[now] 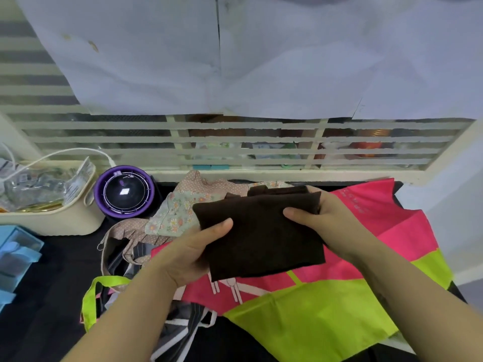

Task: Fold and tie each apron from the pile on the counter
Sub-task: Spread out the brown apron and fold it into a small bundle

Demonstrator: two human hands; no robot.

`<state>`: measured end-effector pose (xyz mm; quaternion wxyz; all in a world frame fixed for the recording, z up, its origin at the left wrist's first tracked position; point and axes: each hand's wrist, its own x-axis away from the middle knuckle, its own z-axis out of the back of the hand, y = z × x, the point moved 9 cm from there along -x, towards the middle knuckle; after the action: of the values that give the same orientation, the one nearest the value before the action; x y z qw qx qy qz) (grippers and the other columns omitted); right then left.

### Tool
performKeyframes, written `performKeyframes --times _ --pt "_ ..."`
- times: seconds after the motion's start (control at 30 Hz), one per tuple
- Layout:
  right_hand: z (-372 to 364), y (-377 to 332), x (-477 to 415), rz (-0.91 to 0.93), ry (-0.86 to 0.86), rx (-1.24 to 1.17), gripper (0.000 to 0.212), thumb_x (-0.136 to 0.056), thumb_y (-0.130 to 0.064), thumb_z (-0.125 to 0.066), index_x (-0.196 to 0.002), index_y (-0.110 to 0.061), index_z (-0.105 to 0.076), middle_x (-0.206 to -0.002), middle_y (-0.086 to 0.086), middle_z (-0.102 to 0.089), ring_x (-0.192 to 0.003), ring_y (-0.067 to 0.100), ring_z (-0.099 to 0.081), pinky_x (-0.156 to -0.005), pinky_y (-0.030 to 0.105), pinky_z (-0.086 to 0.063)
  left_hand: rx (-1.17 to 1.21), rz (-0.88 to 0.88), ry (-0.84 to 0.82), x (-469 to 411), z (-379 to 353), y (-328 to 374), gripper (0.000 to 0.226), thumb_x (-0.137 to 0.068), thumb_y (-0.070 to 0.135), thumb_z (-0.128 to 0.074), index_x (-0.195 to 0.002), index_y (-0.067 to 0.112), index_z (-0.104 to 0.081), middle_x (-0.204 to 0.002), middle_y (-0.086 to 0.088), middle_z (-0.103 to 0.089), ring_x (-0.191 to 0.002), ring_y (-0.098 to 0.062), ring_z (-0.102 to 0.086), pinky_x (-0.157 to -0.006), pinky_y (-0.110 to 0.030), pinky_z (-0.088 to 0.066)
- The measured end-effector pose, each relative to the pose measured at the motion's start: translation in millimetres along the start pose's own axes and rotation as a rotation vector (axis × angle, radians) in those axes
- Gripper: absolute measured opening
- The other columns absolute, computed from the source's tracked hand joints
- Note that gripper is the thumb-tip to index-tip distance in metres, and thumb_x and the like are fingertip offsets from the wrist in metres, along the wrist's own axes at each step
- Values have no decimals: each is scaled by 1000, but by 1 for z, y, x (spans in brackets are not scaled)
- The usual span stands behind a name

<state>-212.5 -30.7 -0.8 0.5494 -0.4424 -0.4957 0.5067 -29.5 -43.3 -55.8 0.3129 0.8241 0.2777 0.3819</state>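
Folded dark brown cloth apron [258, 239] between left hand [190, 254] and right hand [332, 220], above spread pink-and-lime fabric apron [326, 309].

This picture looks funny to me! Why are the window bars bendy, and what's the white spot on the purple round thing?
In the head view the wide-angle lens bows the window bars near the edges; the white spot on the purple round thing is reflected light; the brown apron gripped by the left hand and right hand is sharp, while things behind the bars look hazy.
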Motion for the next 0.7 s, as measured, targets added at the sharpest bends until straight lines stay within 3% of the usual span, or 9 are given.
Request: performKeyframes --times 0.1,0.17,0.2,0.37,0.43,0.5,0.57,0.63,0.7 --pt "7 -32 2 91 13 44 15 -83 -4 -67 -97 -8 -65 -89 -1 -73 -84 8 -68 -71 16 -51 -62 -100 8 5 -14 31 64 -49 33 -93 -105 14 -71 -112 -12 -70 -104 -27 -67 -80 -37 -58" --pt "9 -42 3 130 11 77 10 -83 -2 -68 -89 -7 -61 -73 -11 -68 -71 -1 -63 -63 9 -45 -123 -156 34 9 -21 45 37 -73 29 -76 -105 14 -68 -107 -9 -72 -103 -24 -68 -89 -39 -54" --pt "10 -44 3 148 17 98 12 -83 -1 -68 -84 -8 -59 -66 -14 -63 -63 -4 -58 -58 8 -42 -170 -178 56 11 -23 51 34 -74 27 -69 -105 15 -67 -105 -7 -73 -101 -22 -68 -91 -38 -51" --pt "6 -42 -2 178 13 306 21 -81 -6 -72 -79 -15 -54 -63 -13 -53 -58 1 -48 -55 14 -39 -523 -363 260 14 -18 81 60 -62 42 -74 -116 18 -64 -109 0 -71 -108 -20 -64 -100 -41 -47" --pt "1 -40 -5 111 -85 380 23 -79 -13 -76 -89 -21 -56 -74 -14 -60 -67 1 -57 -62 17 -45 -667 -413 314 17 -15 90 42 -73 39 -73 -112 24 -64 -106 6 -70 -104 -13 -64 -98 -37 -48" --pt "3 -42 -4 27 -192 350 48 -69 -30 -83 -107 -32 -55 -102 -17 -64 -92 0 -63 -74 18 -49 -800 -432 327 23 -13 98 17 -83 32 -68 -99 32 -63 -95 12 -70 -92 -4 -65 -87 -26 -50" --pt "14 -61 -7 59 -144 306 64 -61 -56 -74 -120 -48 -49 -125 -22 -54 -114 -3 -54 -92 24 -48 -936 -438 290 28 -14 106 9 -86 32 -65 -94 33 -62 -87 14 -70 -82 0 -66 -75 -17 -49" --pt "8 -81 -17 94 -126 311 57 -76 -65 -57 -130 -49 -47 -137 -19 -49 -126 0 -46 -107 34 -39 -1026 -439 240 34 -18 113 8 -86 31 -65 -94 31 -64 -83 15 -71 -79 3 -66 -68 -11 -47" --pt "-21 -78 -26 -9 -259 332 49 -97 -52 -37 -139 -30 -45 -142 -4 -49 -135 13 -40 -113 37 -29 -1060 -432 171 39 -25 118 7 -86 25 -65 -92 28 -66 -85 16 -72 -80 2 -67 -67 -11 -49"
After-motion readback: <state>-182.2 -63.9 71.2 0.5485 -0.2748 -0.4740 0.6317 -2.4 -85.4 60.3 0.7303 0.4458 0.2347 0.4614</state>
